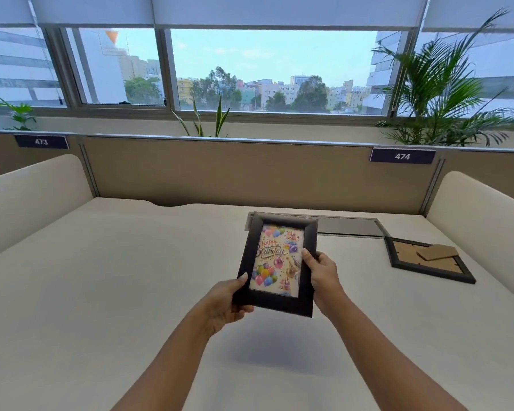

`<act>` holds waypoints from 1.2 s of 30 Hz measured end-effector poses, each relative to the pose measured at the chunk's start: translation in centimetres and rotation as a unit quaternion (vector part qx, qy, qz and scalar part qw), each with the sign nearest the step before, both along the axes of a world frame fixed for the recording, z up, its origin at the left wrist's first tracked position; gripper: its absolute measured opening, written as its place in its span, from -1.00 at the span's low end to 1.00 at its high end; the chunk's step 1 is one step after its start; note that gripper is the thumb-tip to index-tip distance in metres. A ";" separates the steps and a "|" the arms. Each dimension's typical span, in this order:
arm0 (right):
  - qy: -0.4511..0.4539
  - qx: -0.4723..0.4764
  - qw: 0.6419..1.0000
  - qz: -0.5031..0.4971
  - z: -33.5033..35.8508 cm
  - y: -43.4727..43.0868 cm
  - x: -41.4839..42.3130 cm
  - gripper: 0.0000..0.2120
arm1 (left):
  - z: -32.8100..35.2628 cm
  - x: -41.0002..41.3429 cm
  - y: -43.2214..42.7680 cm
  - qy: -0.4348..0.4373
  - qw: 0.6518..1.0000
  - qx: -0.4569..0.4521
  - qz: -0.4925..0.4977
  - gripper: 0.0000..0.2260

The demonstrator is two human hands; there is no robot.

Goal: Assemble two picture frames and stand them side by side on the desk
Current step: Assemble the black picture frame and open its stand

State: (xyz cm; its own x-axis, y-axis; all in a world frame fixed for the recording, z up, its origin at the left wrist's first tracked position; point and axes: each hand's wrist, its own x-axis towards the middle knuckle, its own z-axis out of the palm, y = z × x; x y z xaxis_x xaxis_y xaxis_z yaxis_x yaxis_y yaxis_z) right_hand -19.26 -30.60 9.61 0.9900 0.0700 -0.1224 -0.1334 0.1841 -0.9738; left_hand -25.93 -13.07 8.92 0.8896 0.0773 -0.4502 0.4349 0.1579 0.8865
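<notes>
The white desk [101, 277] lies bare across its left half and near edge, giving hands open passage there. To the right, a second frame [429, 260] lies face down, its cardboard stand [438, 252] raised. Behind stand the beige partition [220, 170] and a grey cable flap [347, 226], with curved side panels [33, 197] closing both ends
</notes>
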 end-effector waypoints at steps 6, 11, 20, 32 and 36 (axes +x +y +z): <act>0.010 0.002 1.000 0.022 0.2 -0.3 -1.3 -0.76 | -0.4 -1.7 -0.2 -0.011 1.000 -0.002 -0.009 -0.76; 0.011 0.004 0.999 0.036 0.3 -0.2 -2.0 -0.77 | -0.2 -2.6 -0.1 0.019 1.000 -0.013 0.000 -0.78; 0.029 0.027 0.999 0.036 0.4 -0.4 -3.2 -0.79 | 0.5 -3.9 -0.3 -0.008 1.000 0.006 0.015 -0.80; -0.120 -0.013 0.992 -0.020 0.4 1.4 -6.4 -0.84 | 2.4 -5.3 -4.1 -0.132 0.985 0.107 0.017 -0.44; -0.243 -0.087 0.965 -0.042 0.9 2.4 -8.3 -0.87 | 2.8 -6.1 -5.9 -0.179 0.981 0.068 0.015 -0.47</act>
State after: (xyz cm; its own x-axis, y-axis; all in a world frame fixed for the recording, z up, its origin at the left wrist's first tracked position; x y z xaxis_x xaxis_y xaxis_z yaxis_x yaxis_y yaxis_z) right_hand -27.54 -28.21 10.50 0.9346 0.0081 0.3557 0.3557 0.0029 -0.9346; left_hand -32.00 -18.95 11.69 0.9853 0.1440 -0.0921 0.0879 0.0353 0.9955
